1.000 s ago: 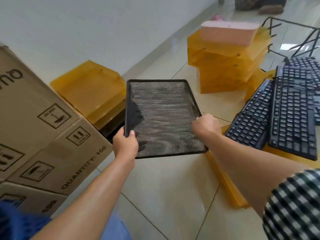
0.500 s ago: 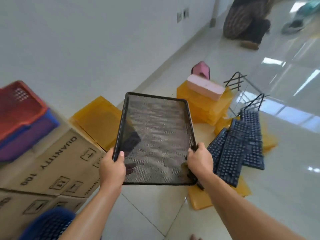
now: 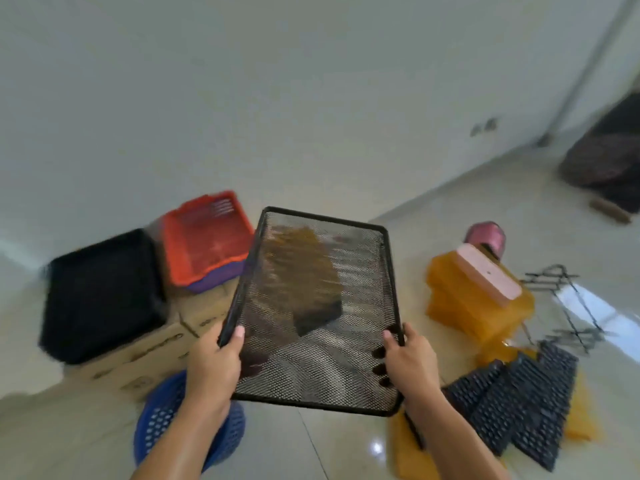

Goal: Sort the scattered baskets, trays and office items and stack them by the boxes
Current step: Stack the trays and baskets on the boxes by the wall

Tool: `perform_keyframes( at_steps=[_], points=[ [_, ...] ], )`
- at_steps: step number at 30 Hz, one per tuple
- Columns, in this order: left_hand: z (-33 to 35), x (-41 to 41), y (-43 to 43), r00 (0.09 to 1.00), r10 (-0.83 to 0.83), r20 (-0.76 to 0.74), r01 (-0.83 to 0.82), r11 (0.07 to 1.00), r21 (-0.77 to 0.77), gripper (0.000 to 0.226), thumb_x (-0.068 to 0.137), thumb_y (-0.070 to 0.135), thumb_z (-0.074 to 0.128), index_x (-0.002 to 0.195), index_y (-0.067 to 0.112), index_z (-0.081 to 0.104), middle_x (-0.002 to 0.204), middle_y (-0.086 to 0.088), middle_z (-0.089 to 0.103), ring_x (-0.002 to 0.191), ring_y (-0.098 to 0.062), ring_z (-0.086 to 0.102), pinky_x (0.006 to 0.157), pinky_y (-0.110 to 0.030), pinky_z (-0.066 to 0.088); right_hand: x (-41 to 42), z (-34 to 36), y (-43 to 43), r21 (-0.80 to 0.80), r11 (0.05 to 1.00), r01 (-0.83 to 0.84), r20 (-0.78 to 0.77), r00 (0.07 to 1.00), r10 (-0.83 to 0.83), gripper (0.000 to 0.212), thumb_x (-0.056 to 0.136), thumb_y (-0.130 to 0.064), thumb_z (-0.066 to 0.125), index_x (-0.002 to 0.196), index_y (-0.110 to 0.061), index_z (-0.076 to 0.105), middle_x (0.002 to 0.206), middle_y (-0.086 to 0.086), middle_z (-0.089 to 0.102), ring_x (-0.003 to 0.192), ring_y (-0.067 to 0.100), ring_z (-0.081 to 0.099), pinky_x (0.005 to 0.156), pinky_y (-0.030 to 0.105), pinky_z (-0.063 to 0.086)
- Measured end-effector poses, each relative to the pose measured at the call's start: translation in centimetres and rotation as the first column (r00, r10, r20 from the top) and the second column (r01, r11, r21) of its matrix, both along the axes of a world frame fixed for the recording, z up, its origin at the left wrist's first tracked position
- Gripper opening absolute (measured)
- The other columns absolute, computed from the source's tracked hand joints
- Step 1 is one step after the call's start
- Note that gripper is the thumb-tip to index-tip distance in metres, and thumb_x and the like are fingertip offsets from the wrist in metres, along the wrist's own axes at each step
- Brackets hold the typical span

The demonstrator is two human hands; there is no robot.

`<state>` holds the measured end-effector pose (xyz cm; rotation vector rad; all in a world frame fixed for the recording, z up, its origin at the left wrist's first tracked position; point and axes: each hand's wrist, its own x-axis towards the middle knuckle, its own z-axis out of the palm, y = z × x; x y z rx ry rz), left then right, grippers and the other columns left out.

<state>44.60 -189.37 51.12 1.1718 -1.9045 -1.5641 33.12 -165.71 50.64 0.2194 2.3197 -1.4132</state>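
Both the left hand [image 3: 213, 367] and right hand [image 3: 410, 363] grip the flat black rectangular wire-mesh tray [image 3: 318, 306] by its near corners, thumbs on top and fingers [image 3: 379, 369] curled beneath the mesh.

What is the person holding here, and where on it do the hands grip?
A black rectangular wire-mesh tray, held off the floor. The left hand grips its left side rim and the right hand its right side rim, both near the end closest to the person, fingers wrapped underneath.

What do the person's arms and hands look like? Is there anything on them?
Both forearms are bare, with no sleeve in view. The left hand and the right hand wear no gloves, and no rings, watch or bracelet can be seen. The fingernails are short and unpainted, though the picture is a bit blurry.
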Motion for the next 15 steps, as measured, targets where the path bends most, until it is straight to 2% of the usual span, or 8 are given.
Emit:
perform_keyframes(
  at_steps=[2, 5, 7, 10, 12, 15],
  points=[
    [0.5, 1.5, -1.9, 0.998, 0.068, -0.018, -0.068, 0.998, 0.016, 0.026, 0.1, 0.012, 0.059, 0.089, 0.03, 0.073, 0.083, 0.019, 0.075, 0.075, 0.001, 0.069, 0.061, -0.02, 0.047, -0.2, 0.9, -3.1, -0.007, 0.999, -0.051, -0.02, 0.998, 0.051, 0.015, 0.105, -0.022, 0.054, 0.117, -0.016, 0.059, 0.092, 0.01, 0.072, 0.074, 0.029, 0.072, 0.057, 0.039, 0.06],
    [1.1, 3.9, -5.4, 0.983, 0.178, -0.04, -0.175, 0.982, 0.065, 0.019, 0.101, 0.016, 0.058, 0.102, 0.028, 0.073, 0.092, 0.011, 0.076, 0.086, -0.007, 0.07, 0.069, -0.025, 0.05, -0.2, 2.1, -8.4, -0.025, 0.991, -0.132, -0.048, 0.99, 0.131, 0.01, 0.104, -0.02, 0.054, 0.11, -0.016, 0.061, 0.089, 0.012, 0.071, 0.072, 0.032, 0.07, 0.053, 0.036, 0.057],
    [1.2, 5.9, -8.4, 0.968, 0.246, -0.042, -0.243, 0.968, 0.066, 0.019, 0.101, 0.018, 0.059, 0.099, 0.031, 0.072, 0.092, 0.012, 0.074, 0.09, -0.008, 0.068, 0.072, -0.027, 0.05, 0.4, 2.4, -12.4, 0.0, 0.979, -0.205, -0.076, 0.976, 0.204, 0.009, 0.104, -0.02, 0.055, 0.108, -0.016, 0.062, 0.09, 0.012, 0.07, 0.074, 0.031, 0.07, 0.052, 0.034, 0.056],
    [1.6, 9.2, -13.4, 0.946, 0.323, -0.036, -0.321, 0.945, 0.057, 0.024, 0.101, 0.019, 0.059, 0.09, 0.038, 0.069, 0.09, 0.016, 0.072, 0.09, -0.004, 0.065, 0.07, -0.023, 0.047, 1.8, 2.5, -18.9, 0.055, 0.958, -0.283, -0.138, 0.948, 0.288, 0.008, 0.102, -0.023, 0.057, 0.103, -0.018, 0.064, 0.091, 0.008, 0.069, 0.08, 0.031, 0.069, 0.072, 0.049, 0.06],
    [1.4, 11.6, -16.8, 0.927, 0.373, -0.03, -0.37, 0.926, 0.08, 0.022, 0.101, 0.018, 0.059, 0.093, 0.035, 0.07, 0.095, 0.011, 0.073, 0.093, -0.011, 0.066, 0.078, -0.032, 0.053, 3.0, 2.4, -23.4, 0.092, 0.942, -0.323, -0.181, 0.925, 0.335, 0.009, 0.101, -0.025, 0.058, 0.102, -0.019, 0.065, 0.089, 0.004, 0.069, 0.084, 0.027, 0.066, 0.08, 0.048, 0.057],
    [1.3, 15.2, -21.9, 0.902, 0.433, 0.007, -0.429, 0.893, 0.137, 0.018, 0.101, 0.019, 0.059, 0.096, 0.031, 0.071, 0.098, 0.002, 0.074, 0.096, -0.023, 0.068, 0.093, -0.048, 0.055, 5.3, 2.4, -30.0, 0.14, 0.917, -0.375, -0.207, 0.894, 0.397, 0.01, 0.099, -0.028, 0.059, 0.101, -0.022, 0.067, 0.088, 0.004, 0.07, 0.087, 0.03, 0.066, 0.082, 0.047, 0.056]
  ],
)
